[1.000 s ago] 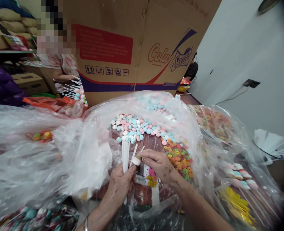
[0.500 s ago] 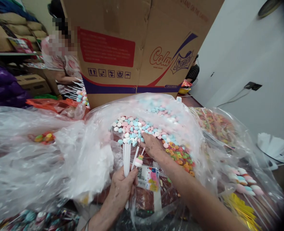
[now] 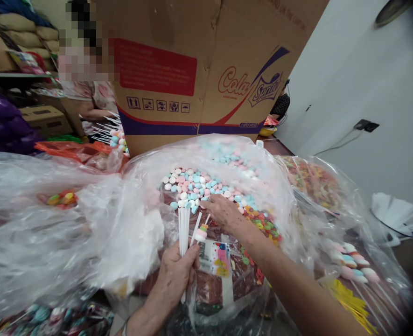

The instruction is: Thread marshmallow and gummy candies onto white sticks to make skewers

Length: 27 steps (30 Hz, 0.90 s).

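Hands (image 3: 178, 269), white sticks (image 3: 183, 228), pastel candies (image 3: 194, 185).

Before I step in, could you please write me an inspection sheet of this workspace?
Surface: reddish-brown tabletop, partly under clear plastic.
Work items: white sticks, candy skewer, loose pastel candies, gummy rings.
Clutter: printed plastic packet, yellow strips at right.
Hands: left hand grips the white sticks; right hand is at the pastel candies' near edge, contact unclear.
Cables: thin cable on the white wall.
Surroundings: Cola/Sprite carton behind the pastel candies; co-worker at left, another person partly visible.
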Available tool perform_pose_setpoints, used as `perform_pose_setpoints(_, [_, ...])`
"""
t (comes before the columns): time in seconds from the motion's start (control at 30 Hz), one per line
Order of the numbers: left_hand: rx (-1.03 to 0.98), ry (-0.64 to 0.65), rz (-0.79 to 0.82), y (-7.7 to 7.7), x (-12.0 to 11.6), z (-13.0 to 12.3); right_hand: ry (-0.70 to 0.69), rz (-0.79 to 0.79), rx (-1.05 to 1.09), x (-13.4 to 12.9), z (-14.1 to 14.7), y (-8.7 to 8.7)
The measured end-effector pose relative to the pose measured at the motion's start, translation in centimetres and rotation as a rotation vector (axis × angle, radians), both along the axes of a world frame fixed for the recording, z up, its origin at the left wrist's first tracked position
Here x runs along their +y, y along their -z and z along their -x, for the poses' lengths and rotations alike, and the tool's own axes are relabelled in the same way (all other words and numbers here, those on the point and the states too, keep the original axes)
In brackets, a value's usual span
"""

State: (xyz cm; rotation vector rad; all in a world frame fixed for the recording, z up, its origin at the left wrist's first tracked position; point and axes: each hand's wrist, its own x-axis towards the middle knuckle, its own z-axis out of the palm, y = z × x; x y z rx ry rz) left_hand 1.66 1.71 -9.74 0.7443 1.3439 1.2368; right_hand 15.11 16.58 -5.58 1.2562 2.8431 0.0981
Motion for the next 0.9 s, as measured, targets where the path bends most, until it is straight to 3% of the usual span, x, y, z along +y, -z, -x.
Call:
perform_pose_setpoints(0.07, [-0.001, -0.01, 0.0, -0.1, 0.0, 0.0, 0.007, 0.041, 0.001, -0.1, 0.4, 0.1])
perform_pose_setpoints(0.17, [0.003, -0.014, -0.006, -0.2, 0.1, 0.0, 0.135, 0.1, 0.042, 0.0, 0.1, 0.3])
perform_pose_setpoints(0.4, [-0.032, -0.014, -0.006, -0.3, 0.0, -0.1, 0.303, 0.175, 0.161, 0.6, -3.4, 0.1])
perform_pose_setpoints(0.7, [-0.035, -0.009, 0.002, -0.3, -0.1, -0.1, 0.361, 0.387, 0.355, 2.2, -4.9, 0.6])
perform_pose_setpoints(0.9, [-0.013, 0.001, 0.004, 0.0, -0.1, 0.0, 0.39, 0.32, 0.436, 2.6, -5.5, 0.8])
